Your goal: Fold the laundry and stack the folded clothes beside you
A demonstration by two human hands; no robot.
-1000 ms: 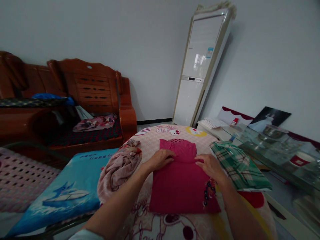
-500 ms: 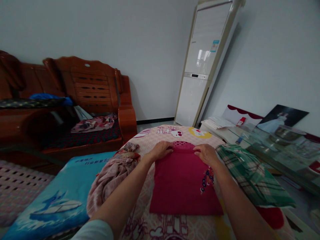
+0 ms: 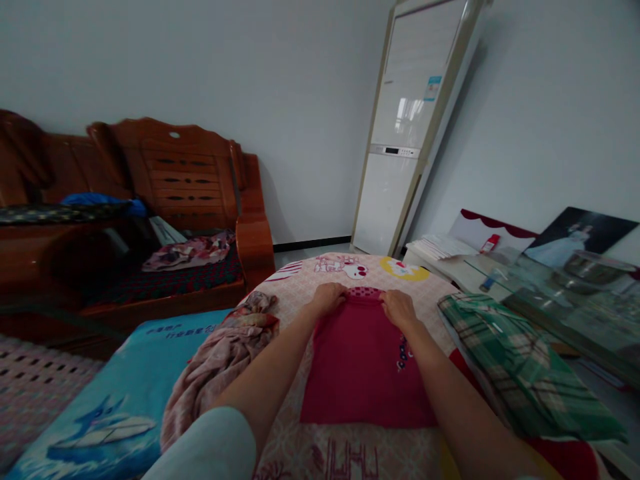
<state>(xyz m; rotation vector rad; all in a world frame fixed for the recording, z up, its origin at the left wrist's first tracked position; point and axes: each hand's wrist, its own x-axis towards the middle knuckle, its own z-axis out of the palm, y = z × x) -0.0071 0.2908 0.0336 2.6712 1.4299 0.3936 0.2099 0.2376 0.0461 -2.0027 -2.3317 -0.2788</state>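
Note:
A folded magenta garment (image 3: 367,373) with a flower pattern at its right side lies on the pink patterned cloth (image 3: 295,293). My left hand (image 3: 329,300) is closed on its far left corner, and my right hand (image 3: 399,308) grips the far right corner. Between the hands shows a dotted strip at the garment's far edge. To the left is a crumpled pinkish scarf (image 3: 220,367). On the right lies a folded green plaid garment (image 3: 520,360), with red fabric (image 3: 565,457) under it.
A blue printed bag (image 3: 125,393) lies at the left, before a wooden sofa (image 3: 185,167). A tall white air conditioner (image 3: 390,180) stands in the back corner. At the right are a glass shelf (image 3: 560,313), papers (image 3: 443,247) and a photo (image 3: 580,237).
Both hands have drawn slightly closer together, still on the magenta garment's far edge, and its upper part has narrowed. The camera view has shifted a little.

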